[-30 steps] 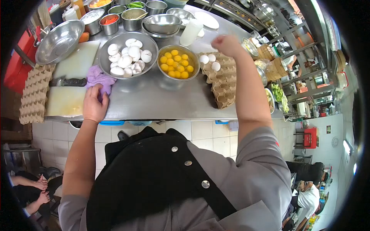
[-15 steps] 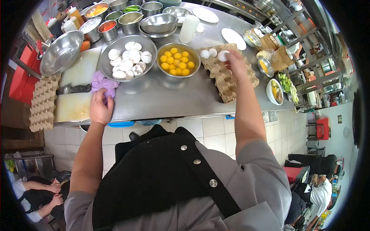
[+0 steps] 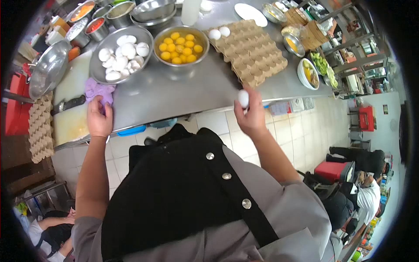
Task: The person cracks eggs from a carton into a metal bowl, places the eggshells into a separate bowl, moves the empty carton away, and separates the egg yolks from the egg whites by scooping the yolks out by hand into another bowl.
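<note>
My right hand [image 3: 253, 115] is closed around a white egg [image 3: 243, 99], held just off the front edge of the steel table. Behind it lies a cardboard egg tray [image 3: 253, 50], with two white eggs [image 3: 219, 32] in its far left corner. My left hand [image 3: 100, 117] rests at the table edge, fingers curled on a crumpled purple cloth [image 3: 98, 90]; part of its grip is hidden. A steel bowl [image 3: 205, 51] holds several cracked eggs with whole yolks [image 3: 180, 49]. Left of that, a larger steel bowl [image 3: 97, 72] contains white eggshells [image 3: 126, 51].
On the left, a knife [image 3: 72, 104] lies on a cutting board [image 3: 72, 126], beside another egg tray [image 3: 40, 126]. Steel pots with ingredients line the back. A white bowl of food [image 3: 308, 74] stands at right. Other people [image 3: 366, 192] are at the lower right and lower left.
My right hand has picked an egg from the tray's far edge and brought it toward me to the table's front edge. My left hand stays at the cloth. The view has shifted.
</note>
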`<state>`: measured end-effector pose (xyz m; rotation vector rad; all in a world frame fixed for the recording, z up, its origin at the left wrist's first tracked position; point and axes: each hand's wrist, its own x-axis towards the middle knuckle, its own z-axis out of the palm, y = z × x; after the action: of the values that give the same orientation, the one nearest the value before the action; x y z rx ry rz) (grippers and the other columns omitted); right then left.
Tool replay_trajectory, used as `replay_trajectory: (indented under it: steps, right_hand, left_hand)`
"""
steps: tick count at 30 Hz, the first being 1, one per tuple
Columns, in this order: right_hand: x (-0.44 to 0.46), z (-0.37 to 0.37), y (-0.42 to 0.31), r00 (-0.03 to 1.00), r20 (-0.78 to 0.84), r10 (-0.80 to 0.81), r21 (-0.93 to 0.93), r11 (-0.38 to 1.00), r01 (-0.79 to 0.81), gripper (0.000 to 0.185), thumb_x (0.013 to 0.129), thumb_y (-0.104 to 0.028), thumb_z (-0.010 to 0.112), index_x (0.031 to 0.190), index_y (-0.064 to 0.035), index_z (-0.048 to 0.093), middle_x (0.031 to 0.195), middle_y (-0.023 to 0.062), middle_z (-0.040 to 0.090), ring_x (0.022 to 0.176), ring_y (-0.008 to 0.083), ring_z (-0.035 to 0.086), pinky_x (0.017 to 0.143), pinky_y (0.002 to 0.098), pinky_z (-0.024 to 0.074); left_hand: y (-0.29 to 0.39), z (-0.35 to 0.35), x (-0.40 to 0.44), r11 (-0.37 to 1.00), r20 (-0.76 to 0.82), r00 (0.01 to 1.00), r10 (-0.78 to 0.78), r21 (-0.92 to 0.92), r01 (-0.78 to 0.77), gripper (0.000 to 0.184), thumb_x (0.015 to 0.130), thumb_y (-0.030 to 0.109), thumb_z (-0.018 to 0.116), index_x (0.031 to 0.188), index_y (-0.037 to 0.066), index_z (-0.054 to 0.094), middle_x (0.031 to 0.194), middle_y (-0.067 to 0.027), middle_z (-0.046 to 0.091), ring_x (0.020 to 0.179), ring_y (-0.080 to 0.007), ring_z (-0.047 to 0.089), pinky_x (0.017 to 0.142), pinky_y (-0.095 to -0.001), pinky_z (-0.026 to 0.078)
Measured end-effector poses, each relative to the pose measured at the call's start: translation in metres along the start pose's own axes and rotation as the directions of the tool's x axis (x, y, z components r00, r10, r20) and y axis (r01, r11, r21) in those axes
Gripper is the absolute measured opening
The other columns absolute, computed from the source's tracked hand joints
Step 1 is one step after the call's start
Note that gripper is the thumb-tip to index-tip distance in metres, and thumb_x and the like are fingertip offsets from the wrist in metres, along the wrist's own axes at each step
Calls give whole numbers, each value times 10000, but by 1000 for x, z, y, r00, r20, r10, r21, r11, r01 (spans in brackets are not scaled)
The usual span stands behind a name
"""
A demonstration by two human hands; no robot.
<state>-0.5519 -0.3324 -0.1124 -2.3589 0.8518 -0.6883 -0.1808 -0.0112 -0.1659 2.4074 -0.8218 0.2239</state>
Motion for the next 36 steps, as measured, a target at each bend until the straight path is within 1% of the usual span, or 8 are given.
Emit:
replay_trajectory:
  steps: [4, 7, 8, 11, 13, 20, 32, 36]
  right_hand:
    - [-11, 26, 24, 999, 38, -37, -123, 992, 41, 500, 891, -105, 723, 1346, -20, 533, 1211, 242, 593, 1030, 390, 643, 813, 418, 570]
    - [19, 22, 18, 996, 63, 67, 43, 997, -70, 508, 896, -104, 730, 1354, -36, 523, 1139, 187, 623, 1012, 329, 649, 791, 398, 564]
    - [33, 22, 13, 998, 13, 59, 238, 969, -60, 528, 876, -104, 758, 1348, -43, 527, 1032, 119, 645, 958, 244, 650, 768, 375, 554]
    - [99, 9, -22, 887, 298, 352, 536, 707, -461, 545, 849, -108, 786, 1332, -50, 542, 1014, 88, 659, 925, 189, 642, 768, 356, 553]
    - [139, 11, -37, 888, 382, 255, 627, 634, -452, 538, 825, -131, 806, 1300, -48, 569, 1020, 95, 671, 915, 183, 646, 766, 344, 552]
    - [215, 40, -105, 950, 299, 85, 152, 979, -136, 541, 777, -252, 842, 1223, -28, 634, 1109, 155, 700, 1017, 253, 680, 859, 371, 561]
    - [250, 93, -74, 913, 408, 20, 84, 995, -59, 625, 792, -297, 836, 1291, 7, 612, 1160, 215, 703, 1073, 295, 688, 912, 389, 551]
    - [247, 88, -81, 907, 418, 51, 70, 994, -88, 624, 815, -313, 822, 1298, 13, 597, 1122, 192, 703, 1003, 261, 684, 848, 378, 554]
  left_hand:
    - [-4, 2, -1, 997, -64, 995, 76, -22, -77, 304, 904, 165, 682, 1185, 68, 615, 960, -151, 614, 855, -317, 618, 766, -436, 522]
    - [-3, 1, 0, 997, -76, 994, 80, -3, -81, 294, 900, 170, 682, 1168, 67, 620, 931, -145, 612, 847, -318, 615, 761, -434, 522]
    - [-2, 0, 1, 997, -76, 994, 76, 0, -76, 293, 900, 171, 681, 1168, 71, 619, 931, -146, 612, 846, -320, 615, 761, -436, 522]
    - [2, -2, -1, 998, -66, 996, 55, -6, -56, 292, 898, 173, 678, 1170, 83, 618, 936, -150, 614, 848, -325, 616, 763, -442, 523]
    - [4, -5, 0, 999, -53, 998, 44, -7, -45, 295, 897, 175, 678, 1174, 93, 617, 942, -152, 616, 855, -328, 618, 765, -446, 524]
    - [5, -6, -1, 999, -39, 999, 11, -33, -13, 293, 892, 166, 682, 1167, 95, 611, 969, -156, 618, 872, -332, 625, 782, -452, 528]
    - [3, -8, 0, 998, -38, 998, 43, -38, -44, 304, 887, 155, 687, 1169, 85, 599, 959, -155, 621, 855, -336, 633, 771, -451, 530]
    - [4, -8, 0, 998, -37, 999, 37, -39, -38, 310, 885, 154, 689, 1173, 83, 599, 965, -159, 623, 861, -337, 634, 780, -449, 532]
